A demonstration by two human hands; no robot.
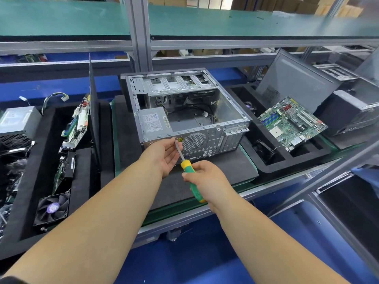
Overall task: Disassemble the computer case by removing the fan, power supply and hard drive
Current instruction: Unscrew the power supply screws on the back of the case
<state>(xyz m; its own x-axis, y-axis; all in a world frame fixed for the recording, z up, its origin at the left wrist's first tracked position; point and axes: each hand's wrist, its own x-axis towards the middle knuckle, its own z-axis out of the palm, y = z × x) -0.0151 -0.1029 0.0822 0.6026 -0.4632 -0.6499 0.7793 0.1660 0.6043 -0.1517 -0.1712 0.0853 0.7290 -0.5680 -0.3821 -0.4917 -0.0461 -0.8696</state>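
Computer case (184,111): open-sided metal chassis lying on a dark mat, centre of the bench; rear panel faces the person.

Power supply (154,123): grey box with a white label, seated in the case's near-left corner, against the rear panel.

Cables (205,113): loose black bundle on the case floor, right of the power supply.

Screwdriver (189,171): green-and-yellow handle, steel shaft angled up toward the case's rear panel, tip near the yellow warning sticker (180,139).

Right hand (205,179): just in front of the case, fingers wrapped round the screwdriver handle.

Left hand (166,153): in front of the case's rear panel, palm up, fingers relaxed and uncurled, lying along the screwdriver shaft.

Motherboard (292,124): green board, tilted in a black foam tray right of the case.

Loose fan (52,208): black, in a foam tray well left of the case.

Second power supply (17,125): grey, far left of the case.
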